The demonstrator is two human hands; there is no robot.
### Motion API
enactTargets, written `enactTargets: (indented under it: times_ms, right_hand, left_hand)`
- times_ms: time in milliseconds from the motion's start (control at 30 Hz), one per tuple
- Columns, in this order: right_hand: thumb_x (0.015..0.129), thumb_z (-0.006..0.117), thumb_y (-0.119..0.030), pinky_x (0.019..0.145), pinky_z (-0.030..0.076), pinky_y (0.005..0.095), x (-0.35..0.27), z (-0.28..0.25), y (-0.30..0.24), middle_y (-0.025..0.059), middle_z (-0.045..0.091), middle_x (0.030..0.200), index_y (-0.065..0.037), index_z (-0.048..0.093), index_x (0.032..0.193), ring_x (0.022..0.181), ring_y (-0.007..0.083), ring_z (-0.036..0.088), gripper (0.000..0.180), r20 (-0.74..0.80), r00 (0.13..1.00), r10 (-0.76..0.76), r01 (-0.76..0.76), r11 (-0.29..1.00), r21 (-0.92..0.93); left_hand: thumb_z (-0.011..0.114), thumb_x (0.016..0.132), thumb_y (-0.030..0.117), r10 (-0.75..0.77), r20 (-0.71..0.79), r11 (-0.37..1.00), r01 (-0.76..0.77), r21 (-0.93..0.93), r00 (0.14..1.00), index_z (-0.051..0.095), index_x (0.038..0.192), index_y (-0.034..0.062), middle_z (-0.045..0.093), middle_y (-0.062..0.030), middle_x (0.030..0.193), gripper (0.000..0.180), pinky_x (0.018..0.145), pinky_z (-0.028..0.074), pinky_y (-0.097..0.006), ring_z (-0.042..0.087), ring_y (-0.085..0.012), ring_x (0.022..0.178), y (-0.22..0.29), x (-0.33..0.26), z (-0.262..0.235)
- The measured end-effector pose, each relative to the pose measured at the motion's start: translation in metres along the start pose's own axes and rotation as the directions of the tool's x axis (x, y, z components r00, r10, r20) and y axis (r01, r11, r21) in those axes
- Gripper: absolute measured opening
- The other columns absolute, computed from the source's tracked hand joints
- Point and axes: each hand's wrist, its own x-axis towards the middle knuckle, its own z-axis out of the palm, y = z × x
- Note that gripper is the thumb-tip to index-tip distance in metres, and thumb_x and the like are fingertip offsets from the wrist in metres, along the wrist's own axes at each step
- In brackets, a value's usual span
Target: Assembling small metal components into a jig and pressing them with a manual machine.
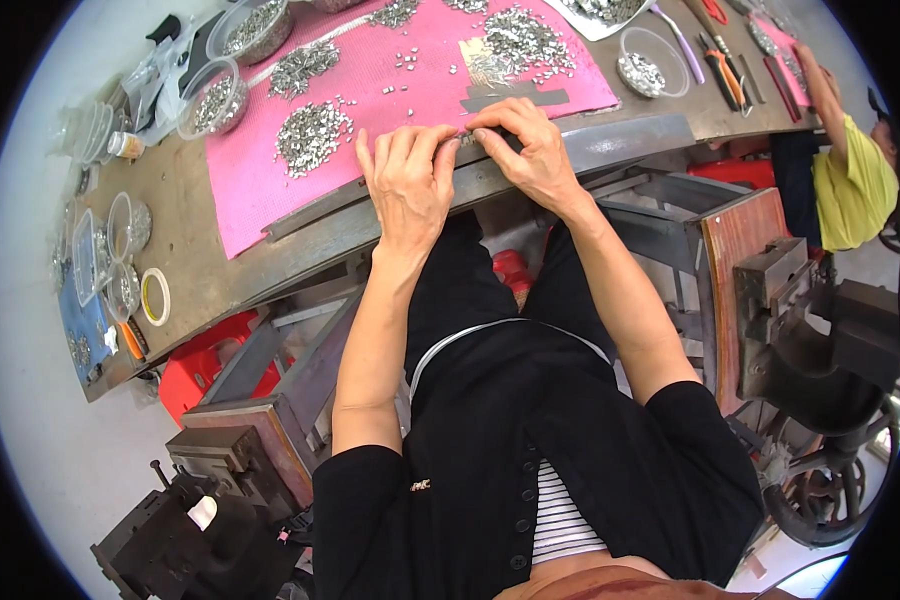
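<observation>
At the front edge of the bench, my left hand (410, 185) and my right hand (532, 155) meet with thumbs and fingers bent together. Between their fingertips is something small and dark that I cannot make out. Under both hands runs a long grey metal strip (315, 208) along the edge of a pink mat (245, 200). Left of my left hand lies a heap of small silvery metal pieces (312, 138). Beyond my right hand are flat grey metal bars (540, 97) and a larger heap of the pieces (525, 45).
Clear plastic tubs (215, 98) of metal pieces stand at the left, with a tape roll (155, 297) nearby. On the right are another round tub (655, 65), orange-handled pliers (722, 75) and a purple-handled tool (678, 42). A person in a yellow top (855, 190) sits farther right.
</observation>
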Motion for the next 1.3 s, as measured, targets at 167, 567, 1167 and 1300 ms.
enactTargets:
  times_ms: [167,567,1167,1300]
  right_hand:
    - [0.088,0.069,-0.013,0.084,0.045,0.0368,0.003,0.006,0.001,0.0057,0.067,0.089,-0.006,0.072,0.094,0.088,0.0252,0.060,0.010,-0.051,0.999,-0.009,0.014,0.993,0.113]
    - [0.093,0.068,-0.008,0.080,0.049,0.0275,0.001,0.000,0.000,0.0035,0.070,0.092,-0.002,0.072,0.101,0.089,0.0134,0.063,0.011,-0.046,0.993,0.110,-0.098,0.973,0.210]
    - [0.089,0.065,-0.004,0.078,0.047,0.0328,-0.006,-0.002,0.006,0.0067,0.064,0.093,-0.002,0.068,0.111,0.083,0.0193,0.062,0.023,-0.335,0.938,0.093,-0.092,0.996,0.020]
    - [0.081,0.060,0.002,0.087,0.043,0.0444,-0.029,-0.009,0.004,0.0145,0.058,0.110,-0.001,0.061,0.122,0.107,0.0341,0.056,0.041,-0.146,0.989,-0.039,-0.021,0.921,-0.389]
  left_hand:
    - [0.071,0.088,0.010,0.014,-0.100,0.994,-0.025,-0.110,0.995,0.072,0.106,0.0135,0.066,-0.0064,0.103,0.019,0.113,0.030,-0.055,0.063,-0.0260,0.100,-0.010,-0.003,-0.026]
    - [0.080,0.083,0.030,-0.258,-0.157,0.887,0.298,0.352,0.953,0.071,0.118,0.0185,0.056,-0.0089,0.128,0.038,0.108,0.030,-0.051,0.048,-0.0316,0.121,-0.094,-0.080,-0.123]
    - [0.083,0.075,0.023,0.333,0.155,0.942,-0.336,-0.007,0.930,0.071,0.104,0.0090,0.058,-0.0084,0.098,0.035,0.081,0.044,-0.041,0.056,-0.0281,0.093,0.011,0.031,-0.010]
    - [0.079,0.081,0.030,0.204,0.100,0.959,-0.219,0.181,0.974,0.073,0.119,0.0186,0.056,-0.0070,0.105,0.040,0.087,0.037,-0.043,0.052,-0.0262,0.098,-0.004,0.009,-0.017]
